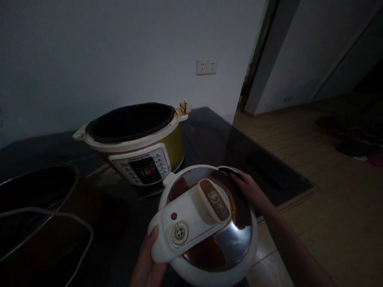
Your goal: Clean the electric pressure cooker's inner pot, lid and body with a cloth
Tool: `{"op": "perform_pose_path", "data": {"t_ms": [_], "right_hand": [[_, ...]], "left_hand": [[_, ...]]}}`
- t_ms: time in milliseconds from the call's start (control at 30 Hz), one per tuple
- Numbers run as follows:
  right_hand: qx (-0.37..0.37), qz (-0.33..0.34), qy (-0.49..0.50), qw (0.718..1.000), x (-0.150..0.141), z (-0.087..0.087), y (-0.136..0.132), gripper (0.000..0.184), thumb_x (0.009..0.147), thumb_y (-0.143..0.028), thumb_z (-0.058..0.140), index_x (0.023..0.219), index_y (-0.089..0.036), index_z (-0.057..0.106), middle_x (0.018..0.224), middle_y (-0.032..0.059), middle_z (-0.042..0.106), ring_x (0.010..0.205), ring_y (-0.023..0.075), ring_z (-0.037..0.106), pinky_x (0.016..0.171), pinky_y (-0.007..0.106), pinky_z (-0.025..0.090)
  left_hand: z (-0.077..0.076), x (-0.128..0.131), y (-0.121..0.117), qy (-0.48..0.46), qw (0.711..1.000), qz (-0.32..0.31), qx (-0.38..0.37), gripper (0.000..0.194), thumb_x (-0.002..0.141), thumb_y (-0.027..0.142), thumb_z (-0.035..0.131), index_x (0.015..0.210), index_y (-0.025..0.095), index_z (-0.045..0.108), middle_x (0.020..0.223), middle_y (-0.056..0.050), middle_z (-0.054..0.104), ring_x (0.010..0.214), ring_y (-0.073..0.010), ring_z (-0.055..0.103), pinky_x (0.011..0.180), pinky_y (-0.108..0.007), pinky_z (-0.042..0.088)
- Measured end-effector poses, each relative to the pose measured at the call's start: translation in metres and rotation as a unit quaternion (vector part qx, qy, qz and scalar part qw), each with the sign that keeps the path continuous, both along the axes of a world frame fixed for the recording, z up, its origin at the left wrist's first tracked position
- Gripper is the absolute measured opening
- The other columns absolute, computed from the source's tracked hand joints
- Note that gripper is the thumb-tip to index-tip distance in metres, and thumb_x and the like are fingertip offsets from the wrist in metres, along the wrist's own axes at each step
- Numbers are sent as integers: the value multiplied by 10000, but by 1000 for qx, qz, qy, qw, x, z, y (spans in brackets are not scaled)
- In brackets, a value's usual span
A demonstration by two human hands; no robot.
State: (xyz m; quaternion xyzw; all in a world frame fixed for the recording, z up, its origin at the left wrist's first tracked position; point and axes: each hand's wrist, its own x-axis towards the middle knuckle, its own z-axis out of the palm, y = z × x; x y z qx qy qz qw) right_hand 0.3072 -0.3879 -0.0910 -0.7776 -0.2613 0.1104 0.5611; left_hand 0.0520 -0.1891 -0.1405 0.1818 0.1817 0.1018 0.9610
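Observation:
A white pressure cooker lid [206,259] with a shiny metal top and a brown-and-white handle is held tilted in front of me. My left hand [149,259] grips the white end of the lid, thumb on top near the round steam valve [180,232]. At the far right rim of the lid, my right hand [245,185] is closed on a dark, cloth-like piece [229,172] with a pale edge, pressed to the lid; its exact kind is unclear. Behind the lid stands the electric pressure cooker [178,147], its top uncovered and its dark inner pot [131,121] inside.
A large dark pot [74,183] with a pale cord [86,227] across it stands at the left on the dark glossy table [206,135]. Wall sockets [206,67] are behind. Beyond the table's right edge lies a tiled floor [305,167], with dim items at far right.

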Motion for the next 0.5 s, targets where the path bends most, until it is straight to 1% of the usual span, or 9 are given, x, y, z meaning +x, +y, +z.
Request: {"op": "perform_pose_path", "data": {"t_ms": [100,200,267,333,400,500], "right_hand": [[0,39,-7,999,11,5,9,367,841,-448,524,1107,-243,672,1161,32,676,1102,243,601,1019,428,410],[1,33,-12,999,1,-1,1,403,833,-466,540,1155,-249,650,1232,31,641,1183,248,552,1064,434,363],[6,2,-13,1000,-14,-8,-11,467,842,-494,519,1231,-249,601,1317,34,581,1248,249,497,1092,438,325],[13,-45,-8,999,-31,-14,-24,513,846,-526,499,1272,-249,568,1361,37,541,1276,252,468,1104,444,308],[17,-95,5,995,-45,-17,-37,532,833,-557,504,1256,-244,580,1339,46,562,1261,263,485,1098,457,319],[26,-150,25,988,-63,-18,-53,512,821,-572,516,1195,-240,622,1277,53,611,1231,277,513,1085,470,341]], "left_hand": [[-1,0,0,-34,999,-10,13,341,933,184,438,1195,246,648,1198,-44,654,1259,-248,484,1112,-404,299],[0,2,1,-61,998,-20,22,373,950,159,386,1223,249,624,1240,-40,623,1277,-232,461,1130,-404,253],[2,5,0,-72,997,-19,32,378,964,171,358,1221,244,625,1251,-48,613,1264,-225,476,1136,-398,234],[4,7,-1,-81,996,-9,43,381,975,192,337,1197,230,645,1235,-59,624,1231,-221,511,1133,-388,236],[5,7,-3,-90,995,-9,44,391,978,189,325,1169,224,665,1213,-61,638,1191,-212,547,1126,-369,249],[6,9,-7,-107,993,-8,49,407,969,136,323,1151,216,677,1195,-68,647,1141,-205,587,1115,-357,267]]}}
